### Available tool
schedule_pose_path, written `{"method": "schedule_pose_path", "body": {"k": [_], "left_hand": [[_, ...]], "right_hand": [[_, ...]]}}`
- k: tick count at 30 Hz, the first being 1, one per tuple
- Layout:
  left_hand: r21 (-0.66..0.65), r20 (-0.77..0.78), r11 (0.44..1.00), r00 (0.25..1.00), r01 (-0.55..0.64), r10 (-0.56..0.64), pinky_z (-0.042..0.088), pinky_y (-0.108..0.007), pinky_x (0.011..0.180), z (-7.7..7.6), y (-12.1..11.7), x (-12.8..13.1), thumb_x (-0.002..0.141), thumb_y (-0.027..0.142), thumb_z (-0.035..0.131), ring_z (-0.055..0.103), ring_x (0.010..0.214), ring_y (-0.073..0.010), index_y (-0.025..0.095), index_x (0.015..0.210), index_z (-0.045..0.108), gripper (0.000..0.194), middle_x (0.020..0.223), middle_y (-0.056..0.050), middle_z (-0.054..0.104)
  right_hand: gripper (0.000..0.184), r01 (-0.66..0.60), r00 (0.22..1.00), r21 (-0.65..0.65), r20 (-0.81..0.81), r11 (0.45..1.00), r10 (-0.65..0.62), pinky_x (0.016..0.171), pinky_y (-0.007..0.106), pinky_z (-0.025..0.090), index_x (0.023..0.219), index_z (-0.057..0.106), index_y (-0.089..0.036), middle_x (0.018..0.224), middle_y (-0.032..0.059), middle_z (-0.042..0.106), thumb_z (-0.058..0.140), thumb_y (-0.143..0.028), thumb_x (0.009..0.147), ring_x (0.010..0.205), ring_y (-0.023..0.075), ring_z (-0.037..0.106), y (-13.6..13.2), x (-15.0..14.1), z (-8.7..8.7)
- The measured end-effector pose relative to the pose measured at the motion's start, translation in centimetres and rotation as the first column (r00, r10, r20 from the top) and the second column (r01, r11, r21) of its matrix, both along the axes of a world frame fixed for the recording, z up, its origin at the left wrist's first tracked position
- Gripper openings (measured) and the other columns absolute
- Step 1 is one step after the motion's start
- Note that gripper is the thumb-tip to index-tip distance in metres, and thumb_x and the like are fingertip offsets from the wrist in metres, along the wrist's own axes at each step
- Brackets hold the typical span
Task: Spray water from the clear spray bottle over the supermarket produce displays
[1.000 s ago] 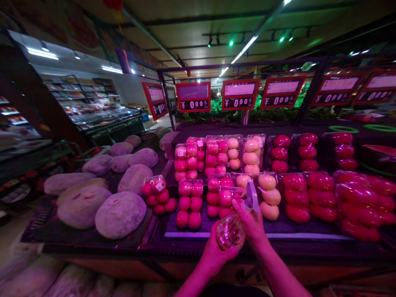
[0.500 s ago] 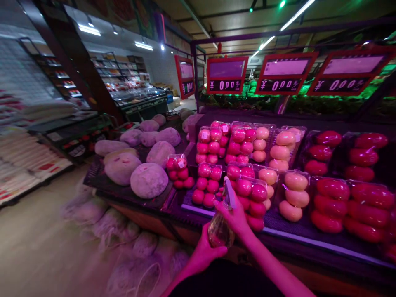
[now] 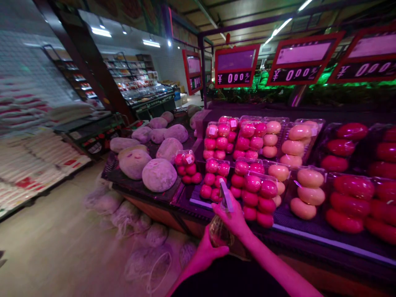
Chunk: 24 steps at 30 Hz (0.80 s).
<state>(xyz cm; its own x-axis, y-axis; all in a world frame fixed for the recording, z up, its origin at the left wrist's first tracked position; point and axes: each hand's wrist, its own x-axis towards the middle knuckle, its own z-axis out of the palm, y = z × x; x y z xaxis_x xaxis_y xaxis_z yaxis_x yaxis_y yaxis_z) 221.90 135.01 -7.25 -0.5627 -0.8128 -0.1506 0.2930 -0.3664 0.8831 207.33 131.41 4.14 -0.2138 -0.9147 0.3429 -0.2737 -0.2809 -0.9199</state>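
Observation:
I hold a clear spray bottle (image 3: pixel 219 232) in front of my body, just off the front edge of the produce stand. My right hand (image 3: pixel 232 218) is closed around its neck and the pale trigger head (image 3: pixel 225 194). Lower down, my left hand (image 3: pixel 208 251) wraps the bottle's body, thumb across the front. Beyond the nozzle lie film-wrapped packs of red tomatoes (image 3: pixel 213 179). Another tomato pack (image 3: pixel 260 200) sits close to the right of my right hand. Farther right is a pack of paler round fruit (image 3: pixel 309 194).
Large winter melons (image 3: pixel 159 175) cover the left part of the stand. Netted produce (image 3: pixel 148 264) lies on the floor below it. Price signs (image 3: pixel 236 66) hang above the packs. White sacks (image 3: pixel 40 177) are stacked at the far left, across an aisle (image 3: pixel 55 247).
My view has turned a little to the left, so the stand appears shifted right. The nozzle points farther left across the tomato packs. Both hands keep their hold on the bottle.

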Motion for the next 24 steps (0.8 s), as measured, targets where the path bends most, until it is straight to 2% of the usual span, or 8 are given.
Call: {"method": "schedule_pose_path", "body": {"k": [4,8,11,14,16,19,21,24], "left_hand": [[0.004,0.055,0.987,0.985,0.161,-0.161,0.044,-0.054,0.111,0.4,-0.2,-2.5,0.06,0.042,0.1,0.062,0.13,-0.0395,0.022,0.144,0.049,0.1,0.142,-0.017,0.066],[-0.026,-0.032,0.927,0.926,0.375,-0.376,0.045,-0.05,0.112,2.1,-0.4,-5.4,0.063,0.037,0.099,0.061,0.132,-0.0386,0.024,0.151,0.051,0.101,0.144,-0.015,0.066],[-0.051,-0.093,0.857,0.852,0.514,-0.516,0.046,-0.047,0.111,3.9,-0.4,-7.2,0.069,0.036,0.096,0.063,0.131,-0.0374,0.024,0.154,0.051,0.097,0.144,-0.014,0.067],[-0.084,-0.142,0.811,0.798,0.579,-0.585,0.044,-0.044,0.113,5.0,-0.4,-8.0,0.072,0.039,0.094,0.059,0.135,-0.0369,0.024,0.157,0.049,0.097,0.145,-0.013,0.066],[-0.074,-0.139,0.81,0.798,0.582,-0.586,0.045,-0.045,0.112,4.9,-0.5,-8.0,0.072,0.04,0.094,0.061,0.132,-0.0365,0.025,0.156,0.05,0.096,0.141,-0.013,0.068],[-0.043,-0.088,0.85,0.845,0.526,-0.527,0.048,-0.047,0.109,3.4,-0.7,-6.8,0.068,0.041,0.096,0.065,0.125,-0.0368,0.024,0.151,0.055,0.094,0.135,-0.013,0.071],[-0.009,-0.047,0.9,0.899,0.436,-0.436,0.047,-0.05,0.109,2.0,-0.8,-5.5,0.062,0.041,0.099,0.066,0.122,-0.0375,0.023,0.148,0.057,0.097,0.134,-0.014,0.071],[0.061,0.015,0.964,0.965,0.259,-0.261,0.047,-0.052,0.109,0.3,-0.7,-3.1,0.055,0.04,0.102,0.065,0.122,-0.0381,0.023,0.145,0.057,0.102,0.135,-0.016,0.069]], "right_hand": [[0.061,0.241,0.963,0.031,0.116,0.97,-0.243,0.073,0.036,0.06,0.139,0.061,-0.022,0.102,0.0054,0.076,0.076,-0.045,0.085,0.078,0.0221,0.07,2.2,-3.5,-1.3],[0.051,0.461,0.858,0.116,0.194,0.88,-0.475,0.081,0.041,0.061,0.119,0.071,-0.02,0.099,0.0067,0.077,0.081,-0.051,0.08,0.084,0.025,0.072,4.9,-6.7,-2.5],[0.058,0.543,0.783,0.195,0.235,0.817,-0.576,0.084,0.044,0.061,0.124,0.069,-0.021,0.104,0.0084,0.078,0.083,-0.053,0.078,0.089,0.0274,0.074,6.7,-8.1,-3.1],[0.068,0.571,0.739,0.246,0.26,0.783,-0.621,0.088,0.047,0.061,0.132,0.067,-0.021,0.107,0.0096,0.079,0.085,-0.054,0.076,0.093,0.0299,0.076,7.4,-8.4,-3.2],[0.066,0.561,0.749,0.248,0.255,0.79,-0.612,0.089,0.048,0.061,0.13,0.067,-0.021,0.106,0.0095,0.079,0.084,-0.055,0.076,0.094,0.0302,0.076,7.2,-8.3,-3.1],[0.054,0.505,0.813,0.205,0.213,0.838,-0.542,0.086,0.047,0.061,0.118,0.07,-0.02,0.103,0.0094,0.078,0.082,-0.054,0.077,0.091,0.0294,0.075,5.9,-7.5,-2.9],[0.05,0.458,0.858,0.16,0.177,0.874,-0.482,0.084,0.045,0.062,0.115,0.071,-0.02,0.1,0.009,0.078,0.08,-0.052,0.078,0.087,0.028,0.074,4.6,-6.5,-2.7],[0.055,0.34,0.928,0.102,0.126,0.935,-0.352,0.079,0.041,0.062,0.126,0.067,-0.019,0.1,0.0083,0.077,0.078,-0.05,0.081,0.084,0.0262,0.073,2.5,-4.4,-2.6]]}}
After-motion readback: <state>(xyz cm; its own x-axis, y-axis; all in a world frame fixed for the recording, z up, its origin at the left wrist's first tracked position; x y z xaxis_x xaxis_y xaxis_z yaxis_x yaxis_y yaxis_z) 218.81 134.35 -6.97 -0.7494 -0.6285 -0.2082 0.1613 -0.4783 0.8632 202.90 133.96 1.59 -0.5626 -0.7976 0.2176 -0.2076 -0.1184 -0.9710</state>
